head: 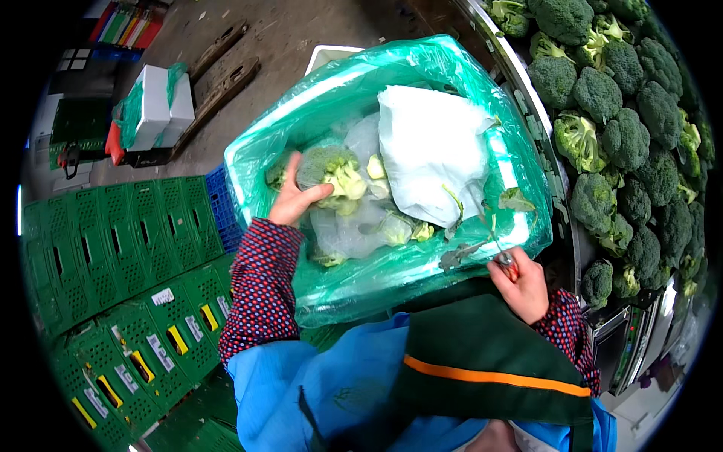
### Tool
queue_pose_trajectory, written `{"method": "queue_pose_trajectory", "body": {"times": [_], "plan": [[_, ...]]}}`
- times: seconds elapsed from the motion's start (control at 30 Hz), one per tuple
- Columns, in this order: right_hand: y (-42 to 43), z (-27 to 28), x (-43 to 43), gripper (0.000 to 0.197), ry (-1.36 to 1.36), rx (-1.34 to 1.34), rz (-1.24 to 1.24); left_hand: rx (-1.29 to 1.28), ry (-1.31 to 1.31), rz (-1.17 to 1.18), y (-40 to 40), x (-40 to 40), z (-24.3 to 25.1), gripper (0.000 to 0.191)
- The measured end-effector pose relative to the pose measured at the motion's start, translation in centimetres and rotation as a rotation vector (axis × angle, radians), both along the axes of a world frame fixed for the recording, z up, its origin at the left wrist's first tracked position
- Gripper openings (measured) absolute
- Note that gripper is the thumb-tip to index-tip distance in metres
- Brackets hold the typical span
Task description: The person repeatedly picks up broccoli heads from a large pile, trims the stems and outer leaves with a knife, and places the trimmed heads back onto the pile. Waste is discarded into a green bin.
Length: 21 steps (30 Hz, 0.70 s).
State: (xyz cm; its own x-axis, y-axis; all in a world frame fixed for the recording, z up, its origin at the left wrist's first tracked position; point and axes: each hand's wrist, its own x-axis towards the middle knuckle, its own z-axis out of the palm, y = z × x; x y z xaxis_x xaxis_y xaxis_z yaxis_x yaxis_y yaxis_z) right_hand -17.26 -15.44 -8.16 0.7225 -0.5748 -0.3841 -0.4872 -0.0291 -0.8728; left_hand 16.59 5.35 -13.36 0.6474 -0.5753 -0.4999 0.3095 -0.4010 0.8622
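A white foam box lined with green plastic film (361, 299) stands before me. Inside it, my left hand (296, 195) is at a broccoli head (333, 169), fingers and thumb spread on its left side; whether it grips is not plain. My right hand (522, 282), at the box's near right edge, is closed on the handle of a small knife (506, 263), whose thin blade points up into the box. White paper (432, 152) lies in the box's right part, with cloudy ice or plastic (350, 226) beside it. A loose leaf (515, 199) lies near the blade.
Many broccoli heads (627, 135) are heaped on a metal-edged stand at the right. Stacked green plastic crates (124, 237) stand at the left, with a blue crate (221, 209) by the box. White foam boxes (152, 107) rest on a pallet truck (226, 79) at the upper left.
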Motion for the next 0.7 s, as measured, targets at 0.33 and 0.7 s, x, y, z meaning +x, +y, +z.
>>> {"method": "queue_pose_trajectory", "body": {"times": [0.33, 0.7], "plan": [[-2.1, 3.0, 1.7, 0.045, -0.223, -0.404, 0.394, -0.411, 0.735, 0.325, -4.0, -14.4, 7.0, 0.059], [-3.5, 2.3, 4.0, 0.074, -0.205, -0.742, 0.499, -0.324, 0.625, 0.393, -5.3, -20.1, 12.6, 0.043]]}}
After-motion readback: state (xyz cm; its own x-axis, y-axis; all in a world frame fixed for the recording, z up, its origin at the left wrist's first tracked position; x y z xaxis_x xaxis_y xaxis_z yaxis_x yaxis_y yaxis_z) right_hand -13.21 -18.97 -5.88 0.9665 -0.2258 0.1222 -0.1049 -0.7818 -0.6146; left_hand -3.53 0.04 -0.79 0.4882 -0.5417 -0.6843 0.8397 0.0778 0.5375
